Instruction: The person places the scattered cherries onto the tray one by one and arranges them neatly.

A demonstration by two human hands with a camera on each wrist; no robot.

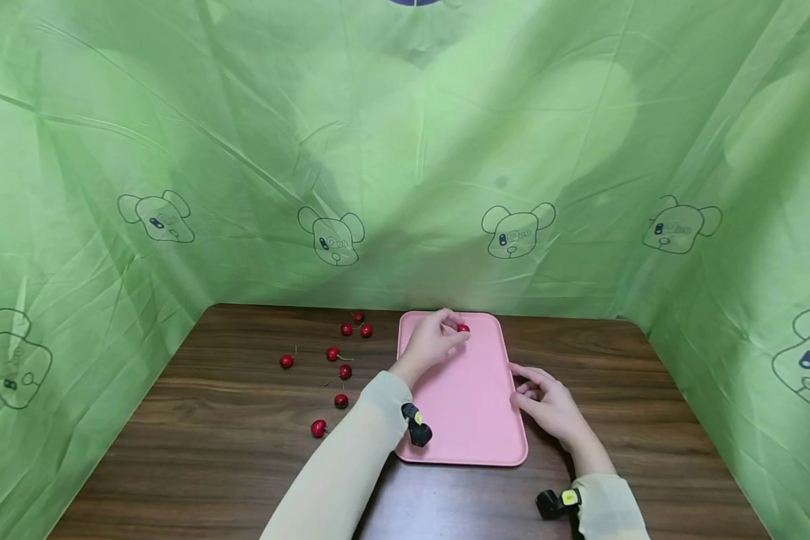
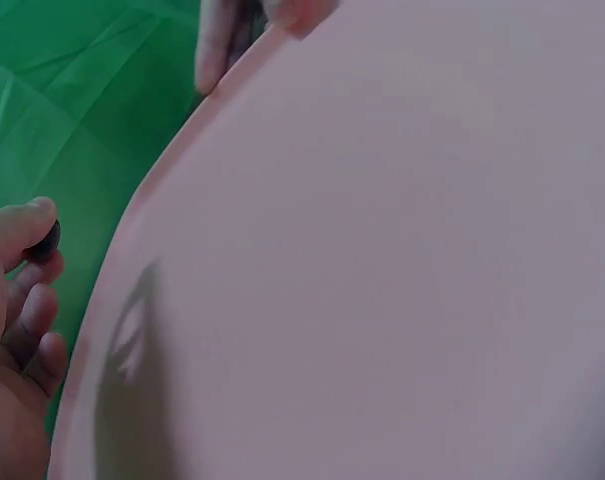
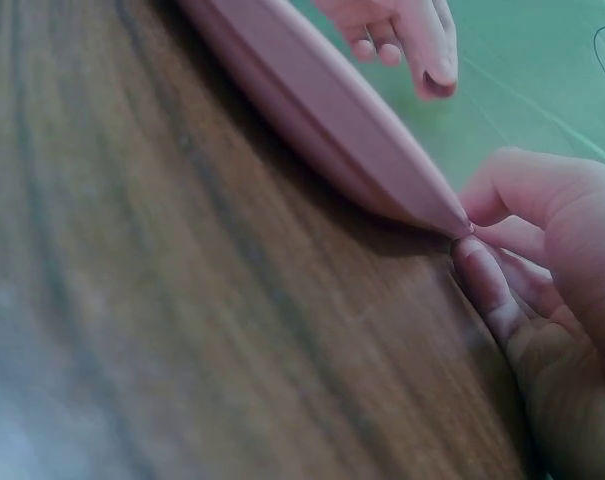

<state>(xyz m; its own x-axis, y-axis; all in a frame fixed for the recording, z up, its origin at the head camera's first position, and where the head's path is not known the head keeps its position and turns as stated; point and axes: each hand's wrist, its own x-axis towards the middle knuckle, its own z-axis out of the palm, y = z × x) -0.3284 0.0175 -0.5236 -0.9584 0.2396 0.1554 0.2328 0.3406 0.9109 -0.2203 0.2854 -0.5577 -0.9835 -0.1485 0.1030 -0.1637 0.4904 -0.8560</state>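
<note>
My left hand (image 1: pixel 433 341) pinches a red cherry (image 1: pixel 463 328) between thumb and fingertips, over the far part of a pink rectangular tray (image 1: pixel 459 405). In the left wrist view the cherry (image 2: pixel 45 242) looks dark at the tips of the thumb and a finger. At the tray's right side, my right hand (image 1: pixel 550 405) holds the rim with its thumb and fingers. The right wrist view has the tray's edge (image 3: pixel 382 140) running to these fingertips, with the left hand (image 3: pixel 412 40) beyond it.
Several red cherries with stems lie scattered on the brown wooden table (image 1: pixel 243 450) left of the tray, among them a cherry (image 1: pixel 286 361) farthest left and a cherry (image 1: pixel 319 428) nearest my left sleeve. A green cloth (image 1: pixel 412 150) encloses the table's back and sides.
</note>
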